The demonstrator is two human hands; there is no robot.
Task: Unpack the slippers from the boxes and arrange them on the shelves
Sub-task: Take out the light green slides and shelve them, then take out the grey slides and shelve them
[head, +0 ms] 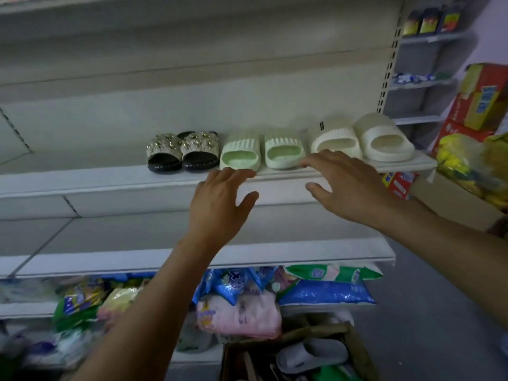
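1. The fingers (233,174) of the left hand (220,200) are straight and slightly spread, with the thumb out to the side, and they grip nothing. Their tips lie at the front lip of the shelf (110,180), right at the toe of the left green slipper (239,152). From here I cannot tell whether they touch it.
2. The fingers (316,160) of the right hand (350,185) are just as loose and flat, palm down, with nothing in them. The tips reach over the shelf edge in front of the gap between the right green slipper (284,152) and the left cream slipper (334,140). Whether they make contact is not clear.
3. Both bare forearms rise from below, the left one steeply and the right one slanting in from the right.
4. The slippers stand in one row on that shelf with their open ends facing out. From the left there are two beaded slippers (182,151) with dark soles, pressed side by side. Then come the green two, close together. The left cream slipper and the right cream slipper (383,137) sit by the shelf's right end.
5. Under the hands runs a lower shelf (302,251). Beneath it lie plastic packets, among them a blue one (327,295) and a pink one (239,314).
6. Down on the floor an open cardboard box (357,350) holds a grey slipper (313,353).
7. Off to the right, red and yellow cartons (481,100) are stacked up, with yellow bags (461,158) in front of them.
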